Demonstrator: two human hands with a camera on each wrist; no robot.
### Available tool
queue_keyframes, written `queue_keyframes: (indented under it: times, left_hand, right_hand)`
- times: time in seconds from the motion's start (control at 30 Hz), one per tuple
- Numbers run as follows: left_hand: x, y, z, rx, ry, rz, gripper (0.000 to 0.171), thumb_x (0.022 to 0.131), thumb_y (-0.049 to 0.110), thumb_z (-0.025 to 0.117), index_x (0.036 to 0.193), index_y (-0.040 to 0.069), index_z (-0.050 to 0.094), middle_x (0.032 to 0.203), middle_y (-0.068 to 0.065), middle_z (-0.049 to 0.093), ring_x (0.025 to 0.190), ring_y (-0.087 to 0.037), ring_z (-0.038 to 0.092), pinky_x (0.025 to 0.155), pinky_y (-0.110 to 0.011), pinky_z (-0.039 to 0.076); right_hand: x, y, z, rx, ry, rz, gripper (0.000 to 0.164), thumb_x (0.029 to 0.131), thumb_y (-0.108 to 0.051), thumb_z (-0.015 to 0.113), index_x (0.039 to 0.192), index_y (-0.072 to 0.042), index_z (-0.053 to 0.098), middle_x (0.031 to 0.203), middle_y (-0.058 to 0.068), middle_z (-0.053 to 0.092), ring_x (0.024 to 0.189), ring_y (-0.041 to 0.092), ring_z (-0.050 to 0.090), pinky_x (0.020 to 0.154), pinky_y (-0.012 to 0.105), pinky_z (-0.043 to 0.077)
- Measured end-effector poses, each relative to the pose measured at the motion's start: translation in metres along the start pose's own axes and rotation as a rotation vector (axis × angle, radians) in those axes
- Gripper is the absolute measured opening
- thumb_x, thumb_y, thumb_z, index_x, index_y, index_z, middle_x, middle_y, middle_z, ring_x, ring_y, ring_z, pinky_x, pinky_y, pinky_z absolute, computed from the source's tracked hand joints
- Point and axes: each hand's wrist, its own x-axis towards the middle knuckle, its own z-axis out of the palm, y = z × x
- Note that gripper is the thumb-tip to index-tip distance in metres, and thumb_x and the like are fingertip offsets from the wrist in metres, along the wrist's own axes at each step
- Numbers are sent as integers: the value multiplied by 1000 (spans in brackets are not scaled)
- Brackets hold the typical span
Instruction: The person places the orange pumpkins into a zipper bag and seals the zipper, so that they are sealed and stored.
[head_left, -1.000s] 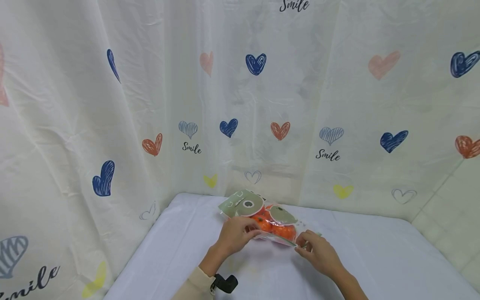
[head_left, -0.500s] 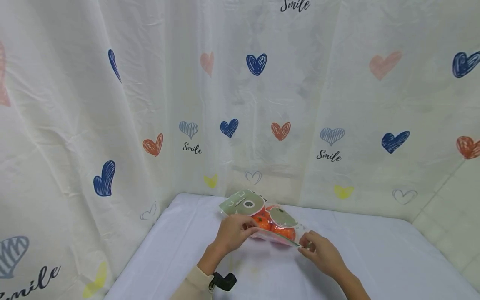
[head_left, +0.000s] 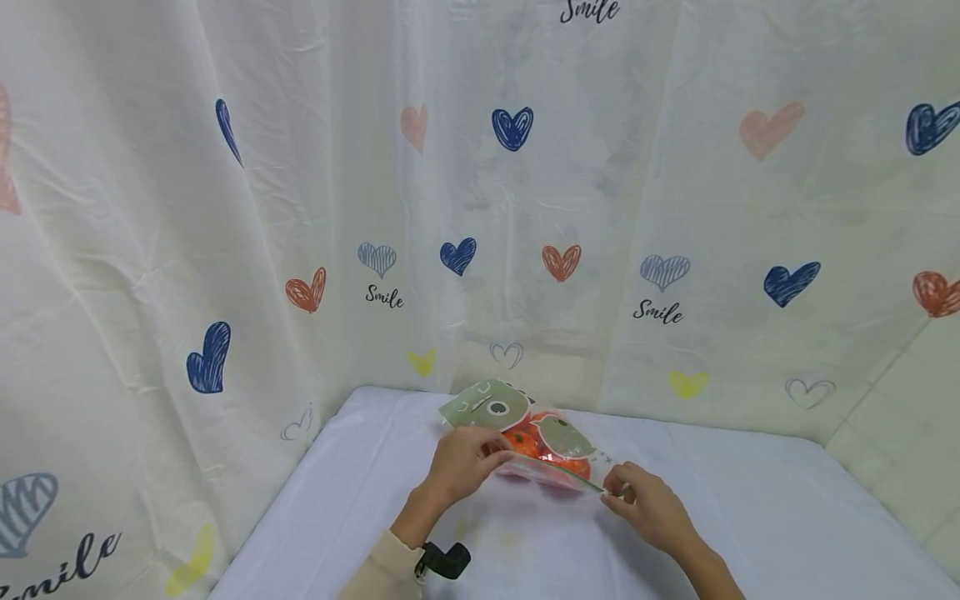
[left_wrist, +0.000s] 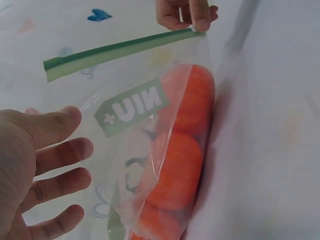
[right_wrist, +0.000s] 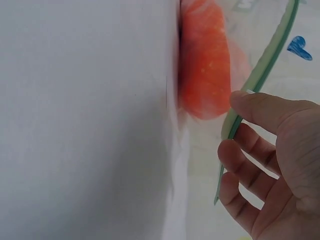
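Observation:
A clear zip bag [head_left: 558,473] with a green dinosaur-like print lies toward the back of the table, holding several orange tangerine-like fruits [head_left: 522,443]. My left hand [head_left: 463,467] holds the near left part of its mouth between thumb and fingers; in the left wrist view its other fingers are spread beside the film. A green zip strip [left_wrist: 125,50] runs along the mouth. At the right end of that strip, my right hand [head_left: 651,510] pinches it between thumb and fingers, as the right wrist view shows closely. Part of the bag is hidden behind the left hand.
A white cloth [head_left: 750,508] covers the table. Behind it hangs a pale curtain [head_left: 585,333] printed with hearts and lettering, which also runs down the left side. A black strap device [head_left: 447,561] sits on the left wrist.
The right hand has shifted slightly right along the bag's mouth. My left hand has moved slightly left and away from me. The zip edge between them now shows longer.

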Motion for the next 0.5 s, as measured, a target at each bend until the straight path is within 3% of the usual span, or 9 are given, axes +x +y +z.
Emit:
queue_keyframes:
  times: [0.5]
  left_hand:
    - [0,3,-5,2,8,-18,9,89,33,79,88,23,78,76,13,69,68,2,53,62,-15,45]
  right_hand:
    - [1,10,0,-8,-13,29,14,88,-24,78,90,-24,64,90,-10,63,74,5,55,61,23,44]
